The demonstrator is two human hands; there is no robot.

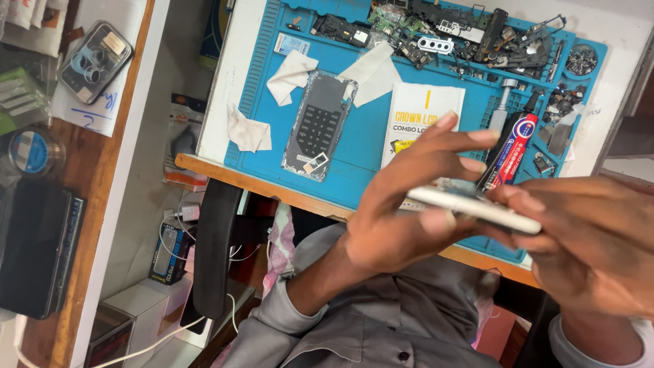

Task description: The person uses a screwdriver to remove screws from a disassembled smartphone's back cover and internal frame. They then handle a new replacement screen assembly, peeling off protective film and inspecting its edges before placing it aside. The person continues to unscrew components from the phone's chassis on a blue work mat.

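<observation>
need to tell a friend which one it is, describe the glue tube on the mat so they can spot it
Start at the blue mat on the desk and go to its right side, beside the white packet. The glue tube lies just above the hands, the only red-and-blue thing among grey metal parts.

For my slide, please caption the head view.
Both hands hold a white phone edge-on above a blue repair mat.

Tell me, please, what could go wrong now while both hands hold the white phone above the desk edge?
1. The white phone is gripped only by its thin edges between the left hand and the right hand, past the edge of the blue mat; a slip may drop it into the lap.
2. The glue tube lies just beyond the fingers and could be knocked.
</observation>
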